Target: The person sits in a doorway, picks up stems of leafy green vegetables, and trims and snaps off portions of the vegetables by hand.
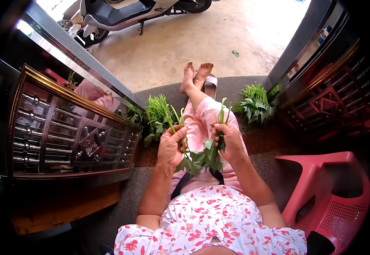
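Above my lap, my left hand (pixel 170 147) is closed round a few leafy green stems, the bare stalks sticking up past the thumb. My right hand (pixel 231 143) grips a small bunch of leafy greens (pixel 211 158), stalks upward and broad leaves hanging below the fingers. The leaves under the two hands overlap, so I cannot tell which belong to which. Beyond my left hand a pile of the same greens (pixel 157 114) lies on the step, and a second pile of greens (pixel 256 104) lies to the right of my legs.
A red plastic chair (pixel 297 178) stands close on my right. Carved dark door panels (pixel 76 134) flank me on the left, with another door panel (pixel 329 102) on the right. Past my crossed feet, a scooter (pixel 121 19) is parked on the concrete floor (pixel 236 34), where a loose leaf (pixel 235 53) lies.
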